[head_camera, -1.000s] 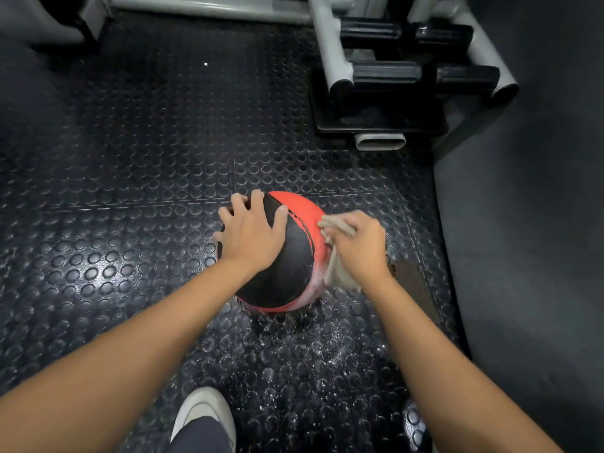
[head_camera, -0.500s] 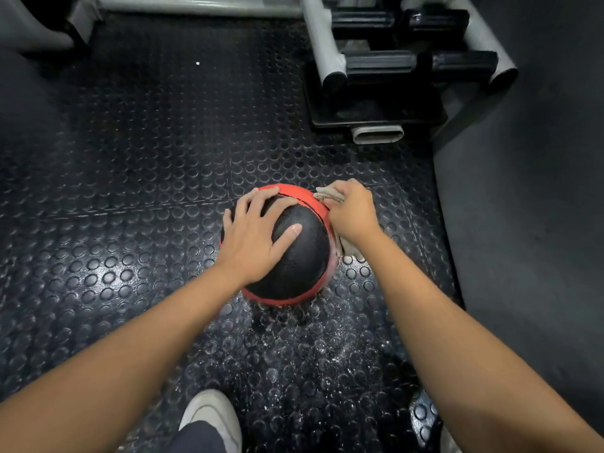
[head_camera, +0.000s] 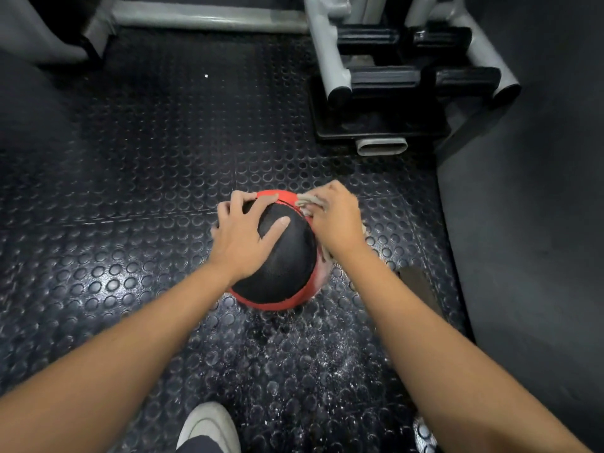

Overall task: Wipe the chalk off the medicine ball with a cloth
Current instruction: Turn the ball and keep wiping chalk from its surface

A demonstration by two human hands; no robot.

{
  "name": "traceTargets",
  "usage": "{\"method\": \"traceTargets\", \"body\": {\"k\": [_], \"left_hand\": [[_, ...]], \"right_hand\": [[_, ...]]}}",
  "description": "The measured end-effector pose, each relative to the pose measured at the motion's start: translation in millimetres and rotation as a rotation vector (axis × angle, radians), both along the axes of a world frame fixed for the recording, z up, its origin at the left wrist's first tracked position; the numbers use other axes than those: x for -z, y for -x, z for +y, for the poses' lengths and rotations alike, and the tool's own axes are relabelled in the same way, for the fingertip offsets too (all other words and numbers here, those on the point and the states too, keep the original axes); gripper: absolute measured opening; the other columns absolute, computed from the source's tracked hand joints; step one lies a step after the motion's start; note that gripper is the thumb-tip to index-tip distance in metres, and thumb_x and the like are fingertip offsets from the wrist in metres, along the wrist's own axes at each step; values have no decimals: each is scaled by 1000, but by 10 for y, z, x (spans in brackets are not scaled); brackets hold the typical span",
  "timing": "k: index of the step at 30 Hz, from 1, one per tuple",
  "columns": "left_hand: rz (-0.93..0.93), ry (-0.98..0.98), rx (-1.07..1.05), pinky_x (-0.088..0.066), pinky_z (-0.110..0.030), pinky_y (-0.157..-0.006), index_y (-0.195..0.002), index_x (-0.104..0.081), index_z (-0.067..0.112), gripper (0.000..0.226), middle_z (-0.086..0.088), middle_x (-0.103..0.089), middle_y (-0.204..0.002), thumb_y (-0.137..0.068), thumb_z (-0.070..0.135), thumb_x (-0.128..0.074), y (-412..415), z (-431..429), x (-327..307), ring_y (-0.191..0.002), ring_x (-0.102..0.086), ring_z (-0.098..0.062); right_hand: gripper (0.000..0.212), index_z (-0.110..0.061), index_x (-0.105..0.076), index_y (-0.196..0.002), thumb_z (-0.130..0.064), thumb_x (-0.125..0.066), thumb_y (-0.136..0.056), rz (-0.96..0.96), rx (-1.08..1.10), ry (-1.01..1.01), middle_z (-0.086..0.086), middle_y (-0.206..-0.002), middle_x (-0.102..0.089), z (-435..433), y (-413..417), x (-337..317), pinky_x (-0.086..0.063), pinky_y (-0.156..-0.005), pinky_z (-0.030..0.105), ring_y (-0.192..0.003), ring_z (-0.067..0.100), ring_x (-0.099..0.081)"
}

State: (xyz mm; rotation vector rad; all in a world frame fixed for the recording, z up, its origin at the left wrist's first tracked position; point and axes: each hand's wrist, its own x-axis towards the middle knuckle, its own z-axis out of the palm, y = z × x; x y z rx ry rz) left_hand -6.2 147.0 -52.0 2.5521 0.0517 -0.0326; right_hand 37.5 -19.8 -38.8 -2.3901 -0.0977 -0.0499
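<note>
A black and red medicine ball (head_camera: 281, 266) sits on the studded rubber floor. My left hand (head_camera: 243, 233) lies spread over its top left, fingers straight, steadying it. My right hand (head_camera: 333, 217) grips a bunched grey cloth (head_camera: 309, 202) and presses it against the ball's upper right red band. A pale chalk smear shows on the red band low on the right side (head_camera: 322, 273). Most of the cloth is hidden under my right hand.
White chalk dust speckles the floor (head_camera: 310, 361) in front of the ball. A grey metal machine frame with black weight plates (head_camera: 385, 83) stands at the back right. A dark padded surface (head_camera: 529, 223) runs along the right. My white shoe (head_camera: 209, 426) is at the bottom.
My right hand has slid the cloth from the ball's right side up toward its far top edge. My left hand has shifted slightly on top, and the ball has turned a little.
</note>
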Motion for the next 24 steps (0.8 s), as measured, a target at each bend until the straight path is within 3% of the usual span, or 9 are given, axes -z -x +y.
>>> {"method": "traceTargets", "body": {"k": [4,7,9,13,15,18,22,24], "left_hand": [[26,37,-8,-34,-60,-101,-134,-45,41,44,7,-31,-133,-93,57,-42,-49,38,-6,-126,-28,-24],[33,9,23,-35,-62,-99,-136,-44,40,46,5,-31,-134,-94,57,-41,-25,-22,-20,-126,-27,-24],[9,-33,34,-35,-62,-96,-137,-43,38,47,3,-31,-136,-95,57,-40,20,-54,-8,-126,-27,-25],[-9,-81,44,-39,-60,-93,-137,-41,38,49,2,-32,-135,-94,60,-28,63,-42,7,-123,-29,-24],[-6,-35,24,-40,-60,-92,-133,-43,39,47,4,-33,-133,-94,56,-23,43,-36,-14,-122,-30,-23],[-9,25,-15,-40,-59,-92,-132,-46,40,37,5,-34,-131,-100,46,-27,-6,-7,-22,-120,-31,-21],[13,21,-2,-38,-59,-94,-134,-46,41,38,6,-34,-131,-100,43,-28,-15,-28,-22,-121,-30,-19],[19,0,-8,-36,-59,-95,-135,-45,40,38,5,-33,-133,-101,43,-28,-4,-61,-29,-122,-29,-20]], "right_hand": [[20,-20,-76,-90,-4,-65,-87,-27,53,-116,-9,-90,-57,-176,617,83,-43,-76,11,-81,2,-56],[23,-21,-76,-93,-1,-67,-85,1,91,-170,-16,-89,-56,-259,823,140,-42,-74,5,-82,-3,-56],[24,-22,-76,-94,-2,-68,-85,-38,70,-163,-11,-89,-58,-227,649,92,-43,-73,7,-81,0,-57],[19,-16,-74,-103,-13,-72,-84,-3,17,-100,2,-98,-68,-7,148,-148,-46,-88,24,-93,14,-62],[9,-14,-75,-91,-15,-72,-83,8,13,-84,3,-89,-69,24,125,-206,-45,-81,24,-86,16,-61],[6,-17,-76,-87,-18,-76,-81,14,77,-172,-3,-81,-65,-105,414,-123,-41,-68,11,-72,4,-57],[17,-28,-75,-96,-18,-76,-82,137,132,-308,-3,-84,-64,-227,901,16,-51,-68,24,-71,2,-58],[9,-28,-77,-85,-20,-74,-83,132,149,-295,-1,-81,-63,-198,789,4,-49,-67,23,-72,4,-58]]}}
